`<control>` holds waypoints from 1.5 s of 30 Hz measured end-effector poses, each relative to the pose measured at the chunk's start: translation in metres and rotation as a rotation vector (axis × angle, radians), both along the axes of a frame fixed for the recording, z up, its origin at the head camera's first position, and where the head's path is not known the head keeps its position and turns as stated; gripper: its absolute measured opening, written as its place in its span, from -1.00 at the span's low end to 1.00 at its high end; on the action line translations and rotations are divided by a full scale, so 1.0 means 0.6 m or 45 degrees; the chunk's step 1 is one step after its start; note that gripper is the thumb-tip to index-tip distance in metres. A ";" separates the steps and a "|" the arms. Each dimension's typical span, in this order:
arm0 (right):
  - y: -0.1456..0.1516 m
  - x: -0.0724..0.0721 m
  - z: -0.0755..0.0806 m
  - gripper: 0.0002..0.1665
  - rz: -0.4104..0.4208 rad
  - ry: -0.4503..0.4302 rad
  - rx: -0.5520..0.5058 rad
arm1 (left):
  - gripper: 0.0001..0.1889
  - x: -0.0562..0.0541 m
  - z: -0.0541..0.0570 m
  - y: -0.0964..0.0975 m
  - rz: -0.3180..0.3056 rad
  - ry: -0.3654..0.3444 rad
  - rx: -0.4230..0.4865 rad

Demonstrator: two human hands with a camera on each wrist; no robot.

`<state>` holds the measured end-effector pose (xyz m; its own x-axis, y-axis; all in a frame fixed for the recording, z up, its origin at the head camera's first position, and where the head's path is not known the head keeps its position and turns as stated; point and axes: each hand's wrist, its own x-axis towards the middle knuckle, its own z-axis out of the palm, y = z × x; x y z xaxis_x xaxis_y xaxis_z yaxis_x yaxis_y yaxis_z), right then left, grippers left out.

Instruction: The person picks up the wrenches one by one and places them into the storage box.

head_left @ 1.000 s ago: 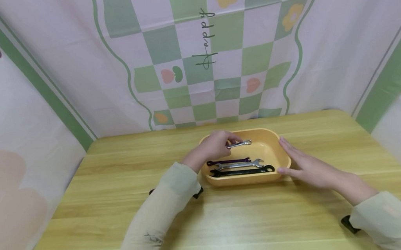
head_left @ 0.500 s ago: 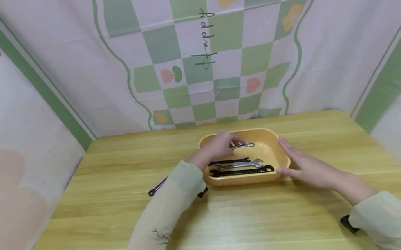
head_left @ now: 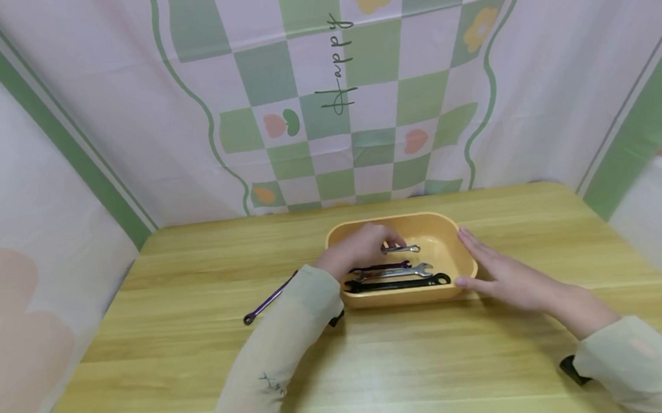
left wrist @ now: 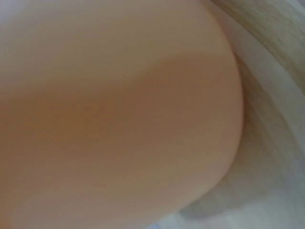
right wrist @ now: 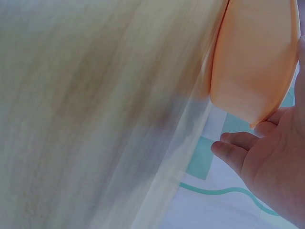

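My left hand (head_left: 364, 246) is inside the yellow-orange plastic tray (head_left: 444, 256), pinching a small silver wrench (head_left: 407, 249) whose ring end sticks out to the right. Below it in the tray lie a thin purple wrench (head_left: 391, 266), a silver open-end wrench (head_left: 420, 269) and a longer black wrench (head_left: 398, 284), roughly parallel. My right hand (head_left: 512, 278) rests with extended fingers and thumb against the tray's right end. In the right wrist view, those fingers touch the tray's rim (right wrist: 290, 71). The left wrist view holds only a blurred tray wall (left wrist: 143, 119).
Left of the tray, another purple wrench (head_left: 265, 302) lies slantwise on the wooden table (head_left: 195, 262), its upper end near the left sleeve (head_left: 309, 299). A patterned cloth (head_left: 333, 154) hangs behind the table's back edge.
My left hand has shifted slightly right and toward the near side, lowering the small silver wrench closer to the others. The sleeve now uncovers the purple wrench on the table. My right hand stays put.
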<state>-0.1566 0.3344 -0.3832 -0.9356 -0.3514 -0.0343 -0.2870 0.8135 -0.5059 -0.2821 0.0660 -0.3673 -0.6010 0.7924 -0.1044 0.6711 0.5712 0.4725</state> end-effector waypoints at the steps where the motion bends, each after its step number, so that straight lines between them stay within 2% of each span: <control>1: 0.000 0.000 0.001 0.14 0.000 0.000 0.000 | -0.54 -0.001 -0.002 0.001 0.000 0.001 -0.010; 12: -0.004 0.004 -0.002 0.15 -0.004 -0.001 -0.004 | -0.57 -0.005 -0.017 0.008 -0.015 0.015 -0.120; 18: -0.002 0.000 0.000 0.14 -0.006 0.007 0.013 | -0.47 -0.008 -0.022 0.012 -0.010 0.057 -0.150; 25: -0.001 -0.001 0.000 0.15 0.002 -0.001 0.009 | -0.40 -0.005 -0.021 0.010 0.011 0.041 -0.181; 35: -0.001 0.001 -0.001 0.15 0.000 0.002 0.006 | -0.37 -0.006 -0.022 0.009 -0.036 0.087 -0.242; 45: 0.000 -0.002 0.000 0.15 0.004 0.000 0.012 | -0.30 -0.006 -0.022 0.007 -0.045 0.088 -0.288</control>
<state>-0.1576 0.3343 -0.3833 -0.9346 -0.3536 -0.0375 -0.2893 0.8174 -0.4982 -0.2856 0.0699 -0.3805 -0.5849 0.7744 -0.2411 0.7191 0.6326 0.2875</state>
